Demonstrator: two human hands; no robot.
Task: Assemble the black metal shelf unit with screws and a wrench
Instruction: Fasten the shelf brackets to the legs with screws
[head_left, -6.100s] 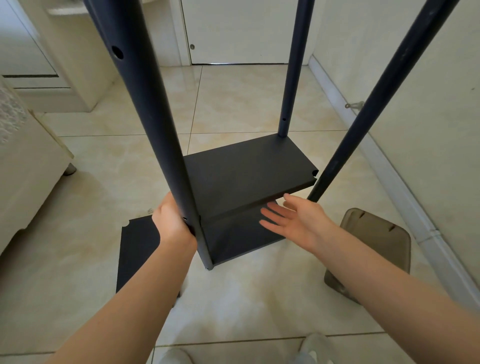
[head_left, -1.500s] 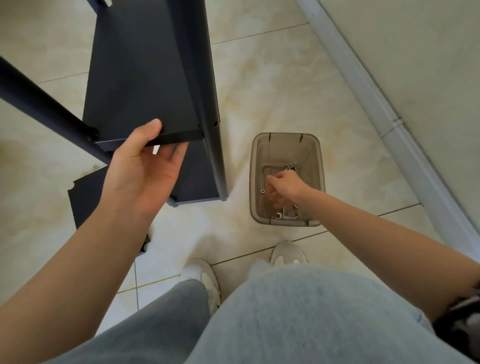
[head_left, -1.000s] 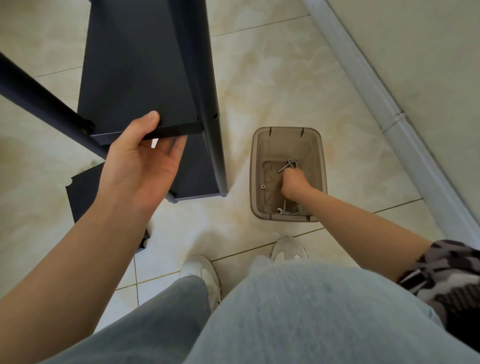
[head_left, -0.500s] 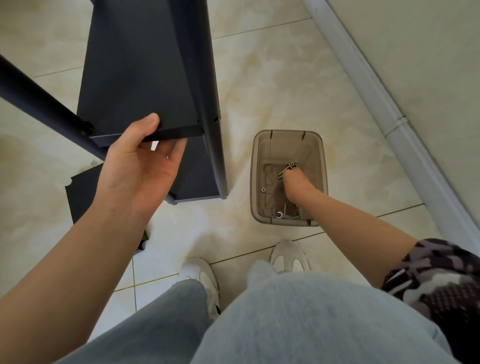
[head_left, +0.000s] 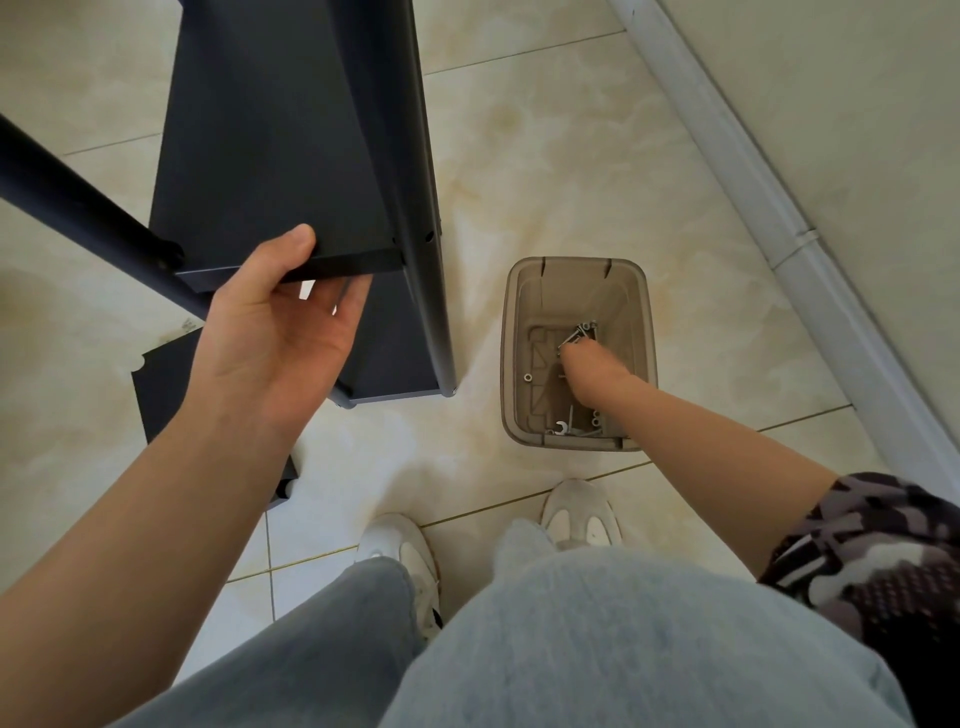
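While the left hand (head_left: 275, 332) grasps the near edge of the upper black metal shelf panel (head_left: 260, 130), thumb on top and fingers beneath, the right hand (head_left: 589, 374) reaches into one translucent brown plastic bin (head_left: 514, 291) on the tiled floor. Its fingers are hidden, so I cannot tell its grip. Loose silver screws (head_left: 583, 331) lie by the bin's far edge and one small silver wrench (head_left: 560, 427) at its near edge.

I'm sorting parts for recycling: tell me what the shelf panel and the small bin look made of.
Shelf panel: likely sheet metal, matte black coat, thin folded-down edge. Bin: probably plastic, smoky brown, semi-translucent walls, moulded ribs on its bottom.
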